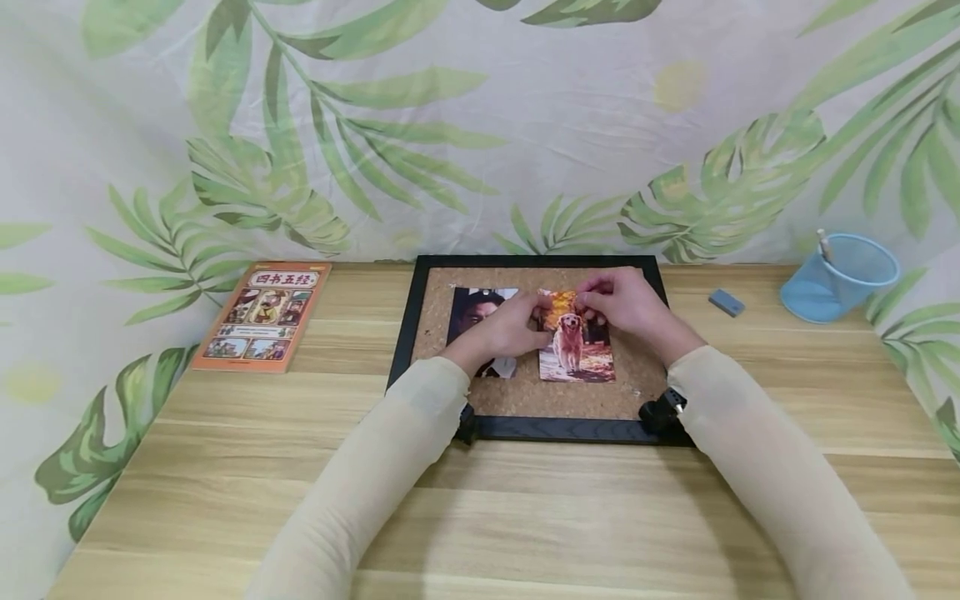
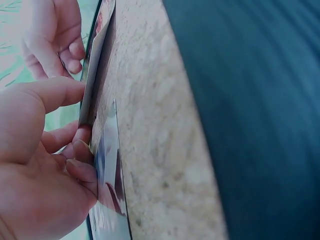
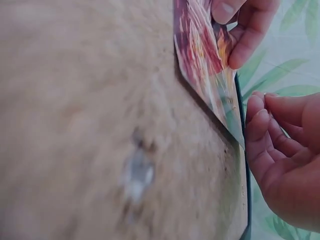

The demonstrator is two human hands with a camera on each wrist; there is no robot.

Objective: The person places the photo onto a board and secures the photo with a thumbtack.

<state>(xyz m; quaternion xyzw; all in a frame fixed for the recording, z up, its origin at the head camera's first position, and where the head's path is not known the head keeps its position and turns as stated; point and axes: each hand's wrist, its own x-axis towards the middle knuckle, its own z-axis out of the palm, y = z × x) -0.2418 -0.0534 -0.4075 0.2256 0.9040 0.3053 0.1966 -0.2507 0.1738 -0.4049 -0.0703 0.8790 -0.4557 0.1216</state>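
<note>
A photo of a golden retriever lies over the cork board, tilted up from the cork in the left wrist view. My left hand pinches its left edge between thumb and fingers. At the photo's upper right is my right hand, its thumb and forefinger pinched together. A tiny pale piece shows between those fingertips; I cannot tell its kind. Left of the dog photo, a portrait photo lies on the cork, partly hidden by my left hand and wrist.
The board's black frame rests on the wooden table. An orange book lies left of it. On the right are a blue eraser and a blue mesh pen cup. A leaf-patterned cloth hangs behind.
</note>
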